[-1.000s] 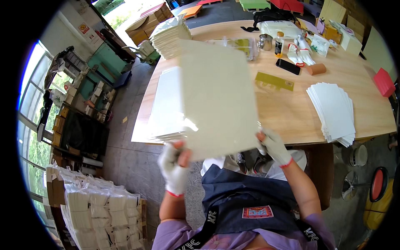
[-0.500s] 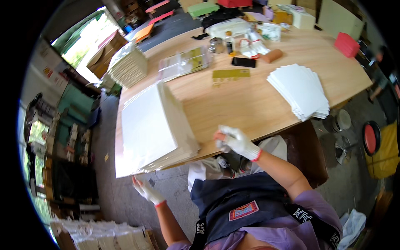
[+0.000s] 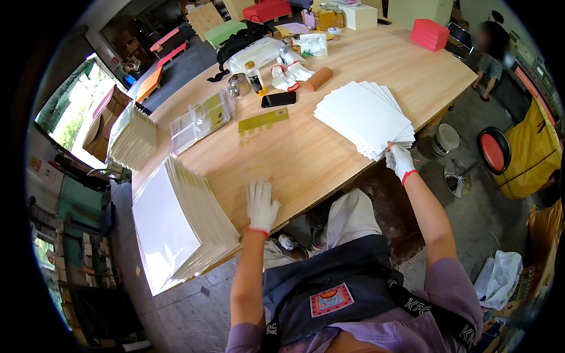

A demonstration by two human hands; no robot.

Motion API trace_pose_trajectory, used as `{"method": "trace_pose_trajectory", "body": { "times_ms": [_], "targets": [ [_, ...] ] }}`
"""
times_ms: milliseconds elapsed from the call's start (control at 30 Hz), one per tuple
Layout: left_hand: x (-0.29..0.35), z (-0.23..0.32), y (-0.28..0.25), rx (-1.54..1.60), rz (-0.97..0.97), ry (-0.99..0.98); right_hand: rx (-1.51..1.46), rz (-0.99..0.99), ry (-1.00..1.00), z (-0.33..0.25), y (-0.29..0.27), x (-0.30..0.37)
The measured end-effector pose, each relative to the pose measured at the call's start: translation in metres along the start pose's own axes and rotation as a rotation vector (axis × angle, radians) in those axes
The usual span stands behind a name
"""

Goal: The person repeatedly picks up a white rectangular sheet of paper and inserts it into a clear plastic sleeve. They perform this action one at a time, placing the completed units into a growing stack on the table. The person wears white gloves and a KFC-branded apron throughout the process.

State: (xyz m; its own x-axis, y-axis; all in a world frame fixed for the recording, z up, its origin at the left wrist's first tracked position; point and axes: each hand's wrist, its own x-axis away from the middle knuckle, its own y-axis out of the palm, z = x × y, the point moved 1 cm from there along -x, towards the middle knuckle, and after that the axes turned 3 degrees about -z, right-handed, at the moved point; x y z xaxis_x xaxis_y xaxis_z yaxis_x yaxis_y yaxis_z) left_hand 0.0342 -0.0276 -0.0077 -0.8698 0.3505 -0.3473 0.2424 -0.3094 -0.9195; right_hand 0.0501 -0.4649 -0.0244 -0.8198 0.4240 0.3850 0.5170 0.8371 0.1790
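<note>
My left hand [image 3: 261,206], in a white glove with bare fingertips, rests on the table with its fingers stretched out, holding nothing. Just left of it stands a tall stack of white sheets in clear sleeves [image 3: 168,217]. At the table's front edge on the right, my right hand [image 3: 400,161], gloved alike, pinches the near corner of a white sheet [image 3: 368,115]. That sheet tops a fanned pile of stiff white sheets; whether the fingers grip one or several, I cannot tell.
An olive-yellow flat strip [image 3: 263,119], a black phone [image 3: 278,99], a bottle [image 3: 255,77] and a brown roll [image 3: 318,79] lie or stand mid-table. Clear plastic sleeves [image 3: 200,122] and another stack [image 3: 132,138] are far left. A person [image 3: 492,44] stands beyond the right side.
My right hand has moved right to the fanned sheets and closed on a corner. My left hand has come up from below the table edge onto the tabletop. The view has turned right.
</note>
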Motion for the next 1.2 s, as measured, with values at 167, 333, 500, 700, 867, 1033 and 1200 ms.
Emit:
{"method": "trace_pose_trajectory", "body": {
  "times_ms": [167,333,500,700,867,1033,1200],
  "targets": [
    [-0.040,-0.025,0.023,-0.283,-0.158,-0.033,-0.256,-0.186,0.035,0.013,-0.018,-0.026],
    [-0.033,0.025,0.007,-0.260,-0.492,-0.118,-0.403,-0.202,0.331,0.022,-0.027,0.020],
    [-0.035,0.013,-0.008,-0.205,-0.427,0.033,-0.394,-0.223,-0.153,0.030,-0.055,0.033],
    [-0.042,-0.016,-0.002,-0.125,-0.364,-0.096,-0.464,-0.544,-0.027,0.007,-0.034,0.126],
    [-0.039,-0.013,0.004,0.021,-0.320,-0.162,-0.347,-0.784,0.344,0.018,-0.014,0.178],
    [-0.021,-0.011,0.003,0.108,-0.202,-0.101,-0.312,-0.544,0.257,0.055,-0.006,0.182],
    [-0.007,-0.011,-0.004,0.040,-0.125,-0.248,-0.399,-0.533,0.231,0.081,0.000,0.169]
  ]
}}
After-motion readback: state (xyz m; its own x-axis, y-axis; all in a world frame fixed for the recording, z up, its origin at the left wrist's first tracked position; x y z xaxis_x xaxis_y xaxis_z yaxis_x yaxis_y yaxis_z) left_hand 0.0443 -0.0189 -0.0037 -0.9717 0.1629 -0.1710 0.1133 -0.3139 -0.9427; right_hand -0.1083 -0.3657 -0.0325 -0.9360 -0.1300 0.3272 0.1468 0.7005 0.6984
